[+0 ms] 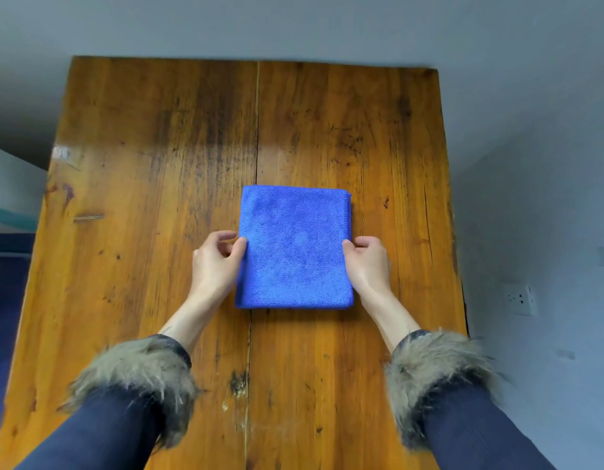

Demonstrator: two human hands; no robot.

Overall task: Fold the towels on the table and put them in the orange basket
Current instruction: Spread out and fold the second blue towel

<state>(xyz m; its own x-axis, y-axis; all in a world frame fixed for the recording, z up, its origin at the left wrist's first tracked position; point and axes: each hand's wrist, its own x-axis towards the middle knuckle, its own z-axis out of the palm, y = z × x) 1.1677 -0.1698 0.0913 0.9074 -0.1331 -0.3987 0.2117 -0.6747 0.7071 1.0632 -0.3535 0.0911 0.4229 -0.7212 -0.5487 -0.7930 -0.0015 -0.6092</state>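
Note:
A blue towel [295, 247], folded into a neat rectangle, lies flat near the middle of the wooden table [141, 164]. My left hand [214, 264] is at the towel's left edge, thumb on top of the cloth and fingers curled beside it. My right hand [366, 262] mirrors it at the right edge, thumb on top, fingers tucked at the side. Both hands pinch the towel's edges. The orange basket is out of view.
The table's far edge meets a grey wall. A seam runs down the tabletop's middle. To the right stands a grey wall with a white socket [521, 300]. Dark blue floor or furniture [5, 283] shows past the left edge.

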